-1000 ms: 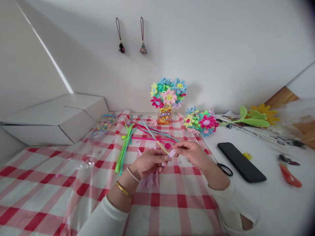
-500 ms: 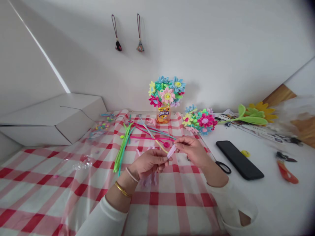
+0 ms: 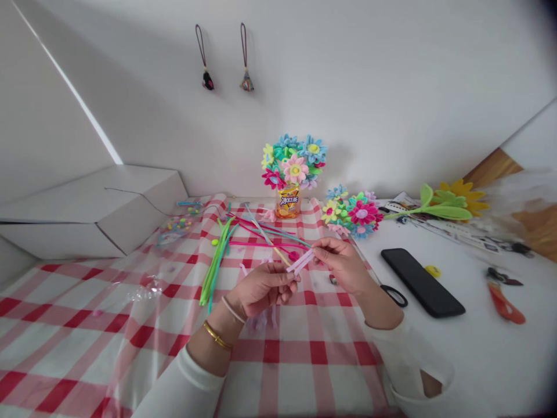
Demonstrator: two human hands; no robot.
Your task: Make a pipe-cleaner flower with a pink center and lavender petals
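Between my two hands is a pale lilac pipe cleaner (image 3: 301, 263), doubled into two narrow strands. My left hand (image 3: 266, 285) pinches its lower left end between thumb and fingers. At the upper right end, the fingertips of my right hand (image 3: 342, 262) are closed on it. Several more lilac pipe cleaner pieces (image 3: 262, 320) lie on the cloth, partly hidden beneath my left hand. Just beyond my hands are loose pink pipe cleaners (image 3: 256, 244), and green pipe cleaners (image 3: 216, 264) lie in a bundle to the left.
A jar (image 3: 288, 202) of fuzzy flowers stands at the back, with a flower bunch (image 3: 353, 213) to its right. A phone (image 3: 422, 283), scissors handle (image 3: 394, 296) and orange-handled cutters (image 3: 505, 299) lie at right. A white box (image 3: 108, 209) sits left on the checked cloth (image 3: 174, 360).
The lilac pipe cleaner, earlier looking like one closed strip, now shows two separated strands. Both hands keep their grip and have shifted only slightly.
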